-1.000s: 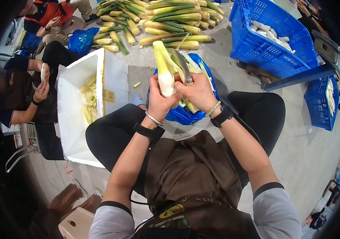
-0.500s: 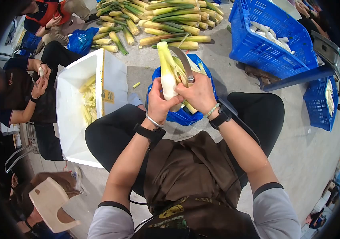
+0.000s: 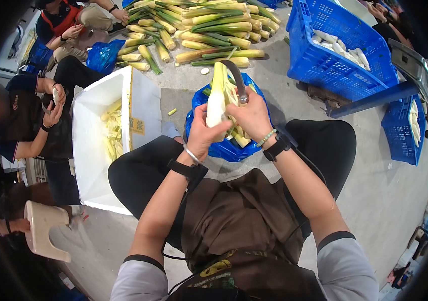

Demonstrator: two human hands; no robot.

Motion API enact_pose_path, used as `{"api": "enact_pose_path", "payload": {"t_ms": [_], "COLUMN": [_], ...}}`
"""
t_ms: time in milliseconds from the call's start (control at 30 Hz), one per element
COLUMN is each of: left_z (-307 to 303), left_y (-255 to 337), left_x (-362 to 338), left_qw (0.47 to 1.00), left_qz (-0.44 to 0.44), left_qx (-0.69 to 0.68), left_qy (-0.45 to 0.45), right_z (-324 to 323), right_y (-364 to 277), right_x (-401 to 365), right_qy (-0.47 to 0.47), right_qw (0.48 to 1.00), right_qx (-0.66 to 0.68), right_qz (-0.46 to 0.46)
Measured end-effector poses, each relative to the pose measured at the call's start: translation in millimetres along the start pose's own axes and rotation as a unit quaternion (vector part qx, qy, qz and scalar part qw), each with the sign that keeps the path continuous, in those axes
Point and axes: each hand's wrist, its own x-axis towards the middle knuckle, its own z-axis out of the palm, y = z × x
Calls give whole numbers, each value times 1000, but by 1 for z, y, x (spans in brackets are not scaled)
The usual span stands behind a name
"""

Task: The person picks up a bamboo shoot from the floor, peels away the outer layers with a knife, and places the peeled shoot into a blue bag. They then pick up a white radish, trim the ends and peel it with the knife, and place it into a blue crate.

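My left hand point(image 3: 205, 131) is closed around the pale lower part of a water bamboo shoot point(image 3: 217, 103), its green-yellow top pointing up and away. A sickle point(image 3: 239, 80) with a curved, dark blade is gripped in my right hand point(image 3: 251, 118), whose fingers also press close to the shoot. The blade arcs up beside the shoot's top, near loose strips of leaf sheath. Below both hands, a blue plastic bag point(image 3: 229, 151) holds green and pale peelings. My fingers hide the shoot's base and the sickle's handle.
Unpeeled shoots point(image 3: 219, 25) are piled on the floor ahead. A white foam box point(image 3: 86, 175) with peelings stands left. Blue crates point(image 3: 319, 70) with white shoots stand right. Co-workers sit at left; a person's hand point(image 3: 20, 226) holds a beige stool point(image 3: 48, 218).
The shoot and sickle have shifted slightly down and right and stand more upright. A small white piece now lies on the floor beyond the bag. At lower left, the stool has moved left and up.
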Motion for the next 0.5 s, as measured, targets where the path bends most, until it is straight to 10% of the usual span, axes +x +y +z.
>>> {"api": "enact_pose_path", "payload": {"t_ms": [167, 300, 400, 500], "left_z": [-12, -18, -23, -20], "left_y": [1, 8, 15, 12], "left_x": [-2, -6, -5, -5], "left_qw": [989, 920, 932, 987], "left_qz": [-69, -108, -84, -44], "left_qx": [-113, -332, -296, -123], "left_qy": [-64, -176, -192, -90], "right_z": [0, -3, -8, -8], "right_y": [4, 31, 34, 26], "right_x": [0, 5, 8, 9], "right_qy": [-16, 31, -13, -32], "right_qw": [964, 985, 956, 972], "right_qx": [195, 41, -264, -188], "right_qz": [182, 165, 129, 135]}}
